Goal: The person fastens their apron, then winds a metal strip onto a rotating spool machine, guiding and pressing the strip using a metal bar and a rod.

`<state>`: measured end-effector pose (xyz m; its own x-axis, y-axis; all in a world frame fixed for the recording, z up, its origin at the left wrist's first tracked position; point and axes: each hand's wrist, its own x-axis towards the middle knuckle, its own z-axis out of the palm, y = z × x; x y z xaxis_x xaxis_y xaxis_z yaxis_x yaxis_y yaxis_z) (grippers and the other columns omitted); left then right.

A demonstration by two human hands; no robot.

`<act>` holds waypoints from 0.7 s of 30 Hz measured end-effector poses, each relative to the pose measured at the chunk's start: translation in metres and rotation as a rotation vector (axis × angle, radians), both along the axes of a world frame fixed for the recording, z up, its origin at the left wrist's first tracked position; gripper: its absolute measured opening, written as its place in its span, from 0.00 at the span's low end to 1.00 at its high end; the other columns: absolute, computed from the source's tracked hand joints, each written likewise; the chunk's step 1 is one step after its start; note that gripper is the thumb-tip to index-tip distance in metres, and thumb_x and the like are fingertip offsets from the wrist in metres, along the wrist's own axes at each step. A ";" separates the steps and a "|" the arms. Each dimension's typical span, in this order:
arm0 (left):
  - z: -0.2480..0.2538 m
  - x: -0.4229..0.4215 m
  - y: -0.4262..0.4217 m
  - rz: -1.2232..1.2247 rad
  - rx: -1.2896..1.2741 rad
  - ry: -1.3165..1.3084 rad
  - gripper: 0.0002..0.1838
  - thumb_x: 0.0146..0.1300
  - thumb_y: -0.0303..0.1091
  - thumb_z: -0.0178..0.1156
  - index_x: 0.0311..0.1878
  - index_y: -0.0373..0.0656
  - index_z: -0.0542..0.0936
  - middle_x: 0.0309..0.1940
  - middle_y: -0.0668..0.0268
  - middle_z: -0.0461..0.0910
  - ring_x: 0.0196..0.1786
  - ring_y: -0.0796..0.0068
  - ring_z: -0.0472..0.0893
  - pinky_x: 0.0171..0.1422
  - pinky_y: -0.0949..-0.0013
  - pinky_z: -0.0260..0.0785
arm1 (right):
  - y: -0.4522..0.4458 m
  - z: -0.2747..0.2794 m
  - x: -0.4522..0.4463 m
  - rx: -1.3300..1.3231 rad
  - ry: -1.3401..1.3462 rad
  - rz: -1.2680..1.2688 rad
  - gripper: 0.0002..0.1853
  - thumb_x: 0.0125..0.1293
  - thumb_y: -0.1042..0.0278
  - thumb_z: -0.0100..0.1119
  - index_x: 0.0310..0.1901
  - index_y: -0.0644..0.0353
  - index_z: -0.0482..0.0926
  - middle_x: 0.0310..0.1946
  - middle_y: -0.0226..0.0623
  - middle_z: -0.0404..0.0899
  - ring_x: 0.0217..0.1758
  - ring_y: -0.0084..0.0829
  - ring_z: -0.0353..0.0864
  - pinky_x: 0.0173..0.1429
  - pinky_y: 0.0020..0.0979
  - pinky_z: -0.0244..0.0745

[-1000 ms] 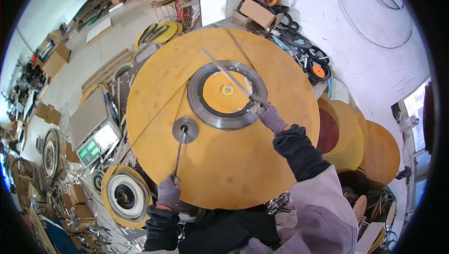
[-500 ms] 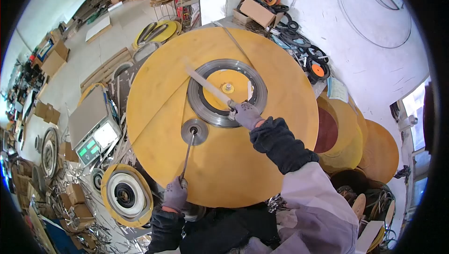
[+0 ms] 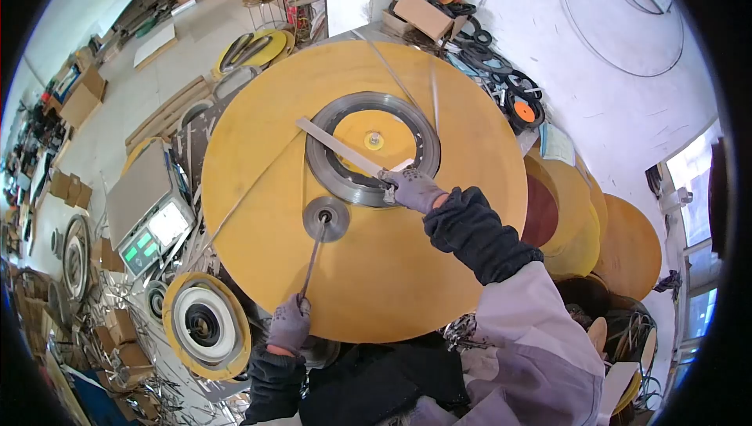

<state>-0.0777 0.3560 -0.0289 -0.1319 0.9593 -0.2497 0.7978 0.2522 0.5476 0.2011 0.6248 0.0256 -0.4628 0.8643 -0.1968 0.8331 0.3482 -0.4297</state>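
Grey-gloved right grip (image 3: 414, 190) has swung its clasped bar (image 3: 342, 147) leftward while the left grip (image 3: 290, 325) clasps a rod (image 3: 314, 257).

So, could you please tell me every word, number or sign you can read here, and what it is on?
No text is readable.
Scale: its green displays are too small and blurred to read.
Paper by the wall: any print is too small to read.
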 end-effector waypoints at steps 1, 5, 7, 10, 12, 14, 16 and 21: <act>0.001 0.001 -0.001 -0.004 0.036 0.022 0.12 0.64 0.37 0.50 0.43 0.39 0.74 0.28 0.47 0.78 0.35 0.44 0.77 0.41 0.47 0.68 | -0.002 0.004 0.001 -0.025 0.015 0.004 0.22 0.59 0.61 0.52 0.56 0.52 0.75 0.43 0.54 0.79 0.49 0.47 0.78 0.53 0.41 0.71; -0.008 -0.002 -0.002 -0.004 0.070 -0.014 0.12 0.64 0.37 0.50 0.43 0.39 0.74 0.27 0.47 0.77 0.35 0.44 0.77 0.40 0.48 0.68 | -0.003 0.009 0.001 -0.080 -0.001 0.001 0.22 0.58 0.61 0.54 0.56 0.51 0.75 0.43 0.52 0.79 0.48 0.46 0.79 0.52 0.42 0.71; -0.014 -0.004 -0.001 -0.012 0.049 -0.002 0.12 0.64 0.38 0.50 0.43 0.39 0.74 0.28 0.47 0.78 0.35 0.45 0.77 0.40 0.48 0.68 | -0.006 0.009 0.004 -0.050 0.001 0.020 0.22 0.58 0.61 0.54 0.56 0.51 0.75 0.42 0.52 0.79 0.47 0.46 0.79 0.51 0.42 0.72; -0.013 -0.004 -0.001 -0.009 0.045 0.022 0.12 0.64 0.38 0.50 0.42 0.39 0.74 0.28 0.48 0.78 0.35 0.46 0.77 0.40 0.49 0.69 | -0.008 0.013 0.003 -0.058 -0.031 0.021 0.22 0.58 0.60 0.54 0.56 0.50 0.75 0.41 0.50 0.80 0.45 0.46 0.80 0.49 0.41 0.72; -0.014 -0.003 -0.001 0.003 0.063 0.032 0.12 0.64 0.38 0.51 0.42 0.39 0.74 0.28 0.48 0.78 0.35 0.46 0.78 0.40 0.49 0.69 | -0.007 0.009 0.005 -0.096 -0.067 0.004 0.22 0.59 0.60 0.54 0.57 0.50 0.74 0.41 0.50 0.80 0.45 0.46 0.80 0.48 0.41 0.73; -0.016 -0.001 0.000 -0.004 0.099 0.075 0.11 0.63 0.37 0.51 0.42 0.39 0.74 0.28 0.48 0.78 0.35 0.47 0.78 0.40 0.50 0.69 | -0.006 0.002 0.007 -0.018 0.000 0.066 0.23 0.59 0.60 0.54 0.57 0.50 0.74 0.39 0.50 0.80 0.43 0.45 0.81 0.47 0.41 0.73; -0.015 -0.001 0.003 0.001 0.100 0.071 0.11 0.63 0.38 0.51 0.42 0.39 0.74 0.28 0.48 0.78 0.35 0.47 0.78 0.40 0.50 0.69 | -0.006 0.006 0.008 -0.074 -0.020 0.031 0.23 0.59 0.60 0.54 0.58 0.49 0.73 0.38 0.49 0.80 0.42 0.45 0.81 0.46 0.41 0.73; -0.017 -0.005 0.004 0.008 0.109 0.101 0.12 0.63 0.38 0.51 0.42 0.40 0.74 0.29 0.49 0.78 0.36 0.47 0.78 0.41 0.49 0.69 | -0.010 0.019 0.003 -0.115 -0.046 -0.003 0.23 0.59 0.61 0.52 0.58 0.49 0.74 0.36 0.48 0.81 0.40 0.44 0.81 0.45 0.41 0.73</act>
